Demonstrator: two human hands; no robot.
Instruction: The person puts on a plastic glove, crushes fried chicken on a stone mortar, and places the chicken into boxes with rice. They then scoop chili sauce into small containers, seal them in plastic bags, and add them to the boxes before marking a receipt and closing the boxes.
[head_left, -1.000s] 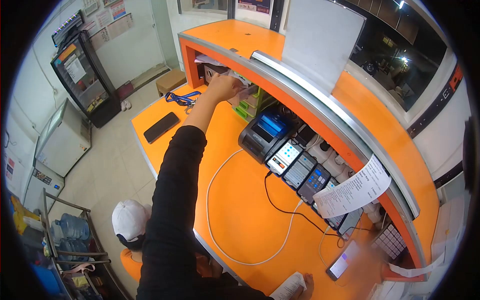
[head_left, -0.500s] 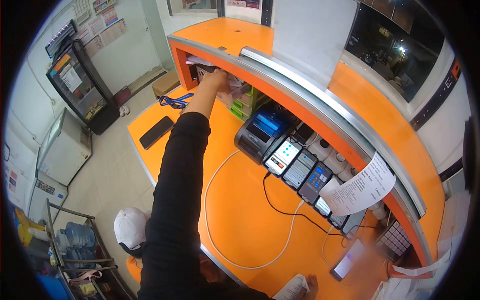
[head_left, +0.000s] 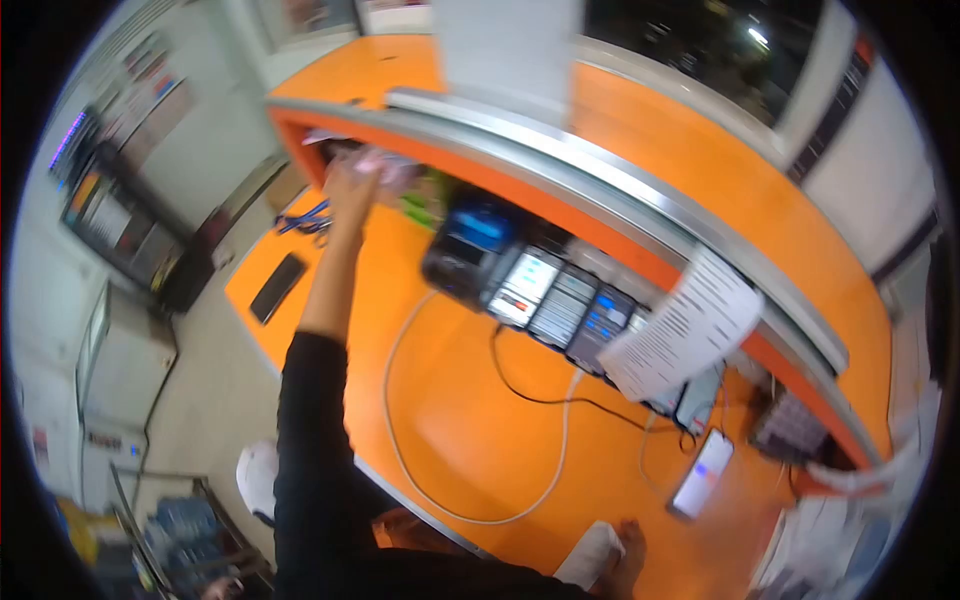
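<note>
My left hand (head_left: 352, 185) reaches, in a black sleeve, to the far left end of the shelf under the orange counter. It is blurred beside a pinkish, shiny thing (head_left: 388, 172), and I cannot make out whether its fingers grip anything. A green drawer unit (head_left: 424, 200) stands just right of it. Near the bottom, my right hand (head_left: 628, 555) is closed on a white paper slip (head_left: 592, 555) at the desk's front edge. A lit phone (head_left: 701, 474) lies right of that hand. Another white printed receipt (head_left: 690, 325) hangs from the counter edge.
A dark printer (head_left: 470, 255) and a row of phones (head_left: 565, 310) line the back of the orange desk (head_left: 470, 400), with cables looping in front. A dark phone (head_left: 278, 288) and blue lanyard (head_left: 303, 220) lie left. Someone in a white cap (head_left: 257, 475) is below left.
The camera view has shifted, so the desk appears further left and is blurred. My left hand has drawn back slightly from inside the shelf. My right hand still holds the paper slip.
</note>
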